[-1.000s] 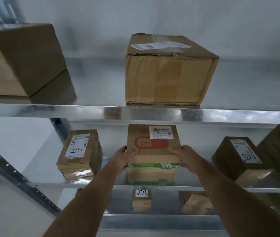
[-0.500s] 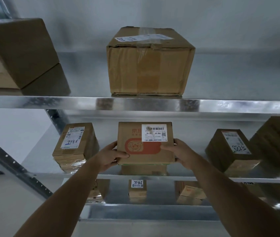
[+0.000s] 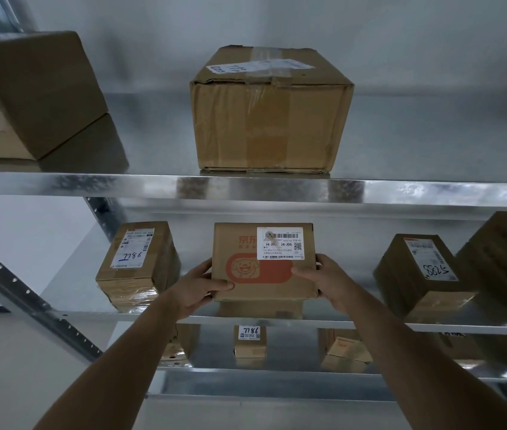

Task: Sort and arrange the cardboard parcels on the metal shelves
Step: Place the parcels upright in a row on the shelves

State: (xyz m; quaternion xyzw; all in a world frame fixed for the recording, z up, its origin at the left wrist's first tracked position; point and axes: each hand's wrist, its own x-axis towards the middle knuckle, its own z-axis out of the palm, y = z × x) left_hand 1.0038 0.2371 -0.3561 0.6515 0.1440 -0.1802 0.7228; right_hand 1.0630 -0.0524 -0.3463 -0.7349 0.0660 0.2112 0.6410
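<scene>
I hold a small cardboard parcel (image 3: 246,262) with a red printed logo and a white shipping label in front of the middle metal shelf (image 3: 354,324). My left hand (image 3: 198,288) grips its lower left corner, thumb across the front face. My right hand (image 3: 328,282) grips its lower right corner. The parcel is tipped so its labelled face looks at me, just above the shelf surface, over another box partly hidden beneath it.
A big taped box (image 3: 269,119) stands on the upper shelf (image 3: 91,184), another large box (image 3: 25,94) at its left. Labelled parcels sit left (image 3: 137,265) and right (image 3: 419,274) on the middle shelf. Small boxes (image 3: 249,341) occupy the lower shelf.
The parcel has tipped up from lying flat on another box so that its labelled face points at me; both hands shifted to its lower corners.
</scene>
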